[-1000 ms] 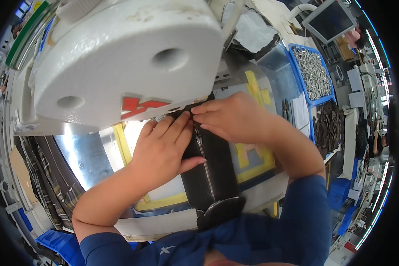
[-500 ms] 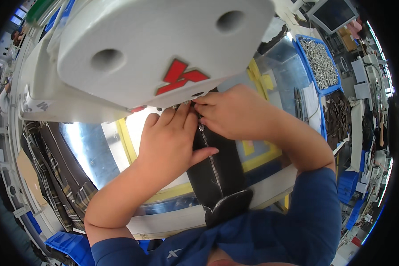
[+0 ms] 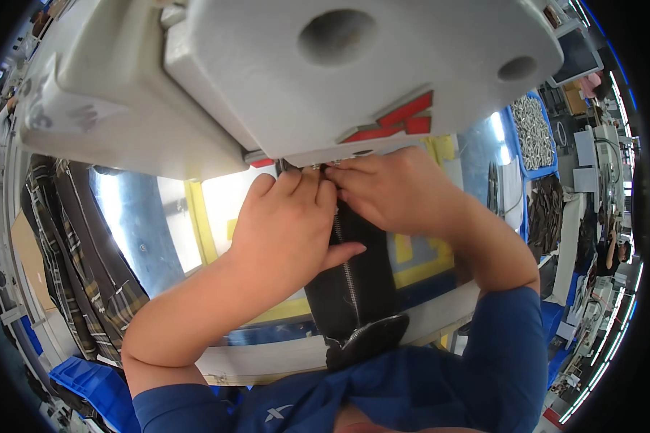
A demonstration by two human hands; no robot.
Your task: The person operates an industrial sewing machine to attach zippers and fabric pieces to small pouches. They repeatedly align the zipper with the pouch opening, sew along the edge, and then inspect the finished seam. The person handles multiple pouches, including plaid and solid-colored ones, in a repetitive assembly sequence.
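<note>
A long black fabric piece (image 3: 372, 270) with a metal zipper (image 3: 349, 278) down its middle runs from under the sewing machine head (image 3: 303, 94) toward my body. My left hand (image 3: 285, 227) lies on its left side, fingertips close to the needle area, thumb stretched out across the zipper. From the other side my right hand (image 3: 404, 191) pinches the fabric near the same spot, its fingertips almost touching the left ones. The folded near end of the piece rests at the table edge by my shirt. The machine head and my fingers hide the needle and presser foot.
At the left lie dark and plaid fabric pieces (image 3: 97, 267), with a blue crate (image 3: 97, 390) below. To the right, a blue tray (image 3: 533, 137) holds many metal zipper sliders, beside a heap of dark strips (image 3: 543, 216). Yellow tape (image 3: 198, 216) marks the worktop.
The machine head shows larger and farther right as the view shifts. The zipper slider that showed between my hands is now hidden. Both hands keep nearly the same pose on the fabric.
</note>
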